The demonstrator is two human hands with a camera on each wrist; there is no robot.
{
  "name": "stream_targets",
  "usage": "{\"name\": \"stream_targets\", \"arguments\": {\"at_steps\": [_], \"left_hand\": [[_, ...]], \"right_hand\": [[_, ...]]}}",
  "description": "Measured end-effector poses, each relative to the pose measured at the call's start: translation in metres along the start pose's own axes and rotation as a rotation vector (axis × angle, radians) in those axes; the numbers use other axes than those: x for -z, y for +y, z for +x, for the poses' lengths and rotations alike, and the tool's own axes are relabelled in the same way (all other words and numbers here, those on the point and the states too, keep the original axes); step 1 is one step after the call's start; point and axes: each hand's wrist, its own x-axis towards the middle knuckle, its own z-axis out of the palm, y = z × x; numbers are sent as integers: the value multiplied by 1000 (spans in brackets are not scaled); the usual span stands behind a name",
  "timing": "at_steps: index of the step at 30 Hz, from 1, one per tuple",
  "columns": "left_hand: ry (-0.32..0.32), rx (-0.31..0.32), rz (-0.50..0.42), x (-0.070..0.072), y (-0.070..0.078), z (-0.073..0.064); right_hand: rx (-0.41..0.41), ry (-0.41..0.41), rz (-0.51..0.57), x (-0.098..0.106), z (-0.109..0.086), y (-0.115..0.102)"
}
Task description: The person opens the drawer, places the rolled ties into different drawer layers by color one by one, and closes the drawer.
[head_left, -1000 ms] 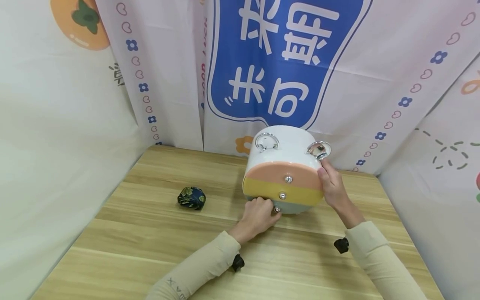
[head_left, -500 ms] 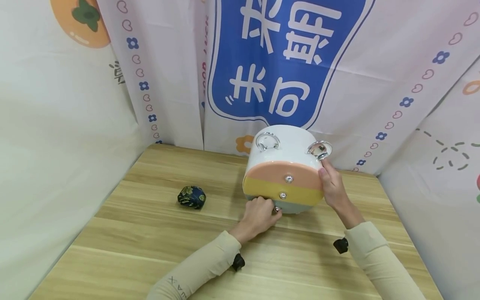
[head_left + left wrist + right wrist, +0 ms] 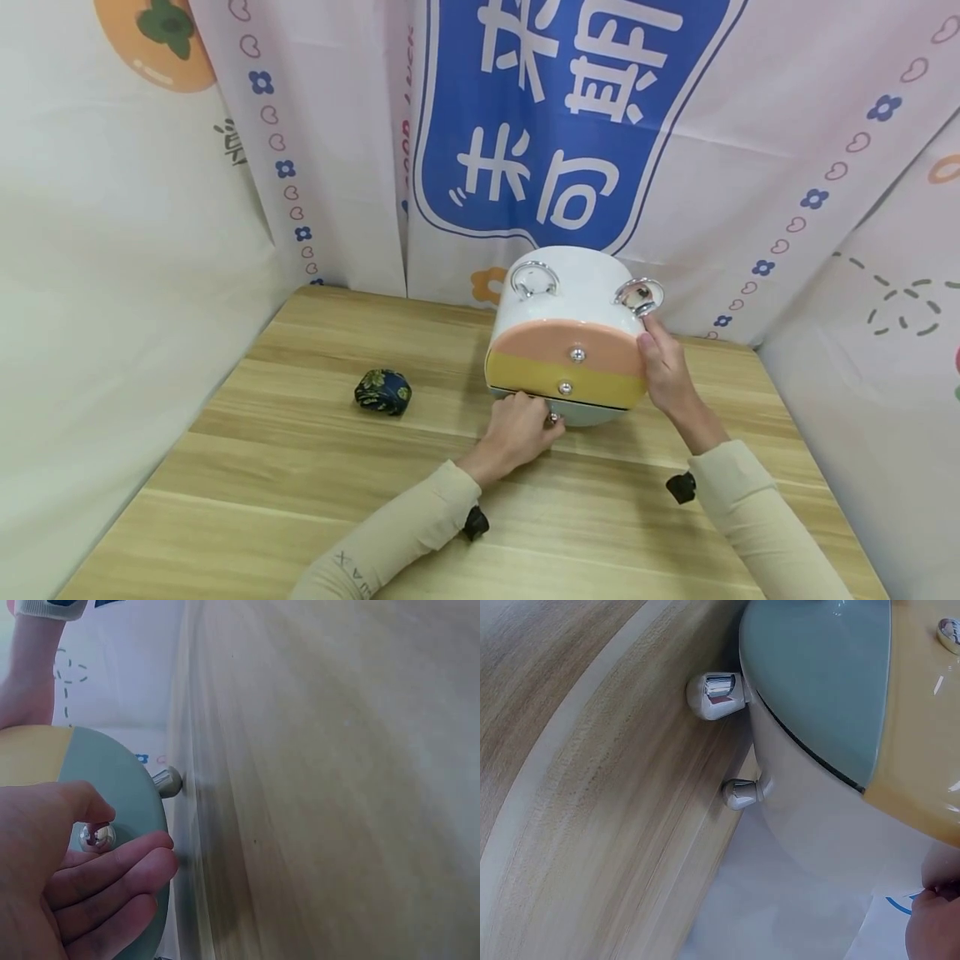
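A small rounded drawer box point(image 3: 573, 287) with a white shell, silver feet and two silver rings on top stands near the back of the table. Its front is striped: a peach drawer point(image 3: 536, 342), a yellow drawer point(image 3: 525, 373) and a green drawer point(image 3: 596, 414), each with a round silver knob. My left hand point(image 3: 517, 429) pinches the knob point(image 3: 99, 838) of the green drawer, thumb and index finger on it. A thin dark gap shows above this drawer. My right hand point(image 3: 666, 371) holds the box's right side, just below the right ring point(image 3: 640, 297).
To the left on the wooden table point(image 3: 300, 475) lies a dark blue, folded cloth-like bundle point(image 3: 384, 392) with a yellow-green pattern. Printed curtains point(image 3: 337, 167) hang behind and at both sides, the rear one close behind the box.
The green drawer has come out slightly at the knob; a dark gap now runs along its upper edge. Both hands keep their places on the box.
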Motion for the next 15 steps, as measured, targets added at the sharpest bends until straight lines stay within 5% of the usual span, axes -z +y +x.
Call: {"name": "stream_targets", "arguments": {"at_steps": [15], "left_hand": [[-34,-51,20,9,7,-18]], "right_hand": [[-3,4,-6,0,-1,-19]]}}
